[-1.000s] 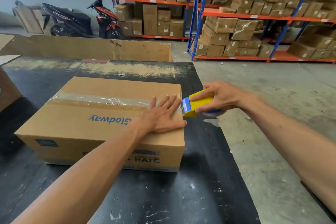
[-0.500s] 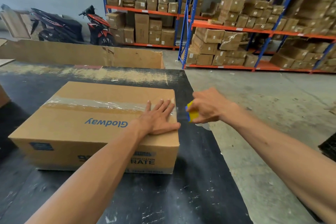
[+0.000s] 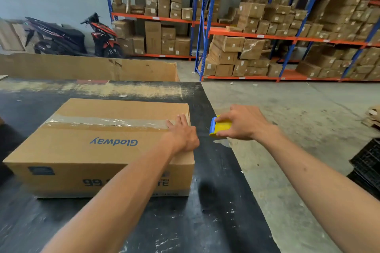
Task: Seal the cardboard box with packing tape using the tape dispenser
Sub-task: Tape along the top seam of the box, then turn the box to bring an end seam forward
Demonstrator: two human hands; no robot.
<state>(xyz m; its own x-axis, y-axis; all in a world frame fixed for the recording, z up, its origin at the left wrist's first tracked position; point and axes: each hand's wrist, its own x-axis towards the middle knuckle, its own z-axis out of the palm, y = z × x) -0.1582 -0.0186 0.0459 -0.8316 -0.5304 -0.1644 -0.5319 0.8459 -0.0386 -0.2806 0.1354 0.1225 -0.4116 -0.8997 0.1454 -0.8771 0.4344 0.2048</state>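
A brown cardboard box printed "Glodway" lies on a black table. A strip of clear packing tape runs along its top seam to the right edge. My left hand presses on the box's top right edge, fingers curling over the end of the tape. My right hand holds a yellow and blue tape dispenser just right of the box, apart from it, above the table's edge.
A long open cardboard carton stands behind the table. Blue and orange racks full of boxes line the back. Two scooters are parked at the left wall. A black crate sits on the concrete floor at right.
The dispenser has pulled a short way right, off the box's end. My left hand slid from flat on the lid to the right edge, over the tape end.
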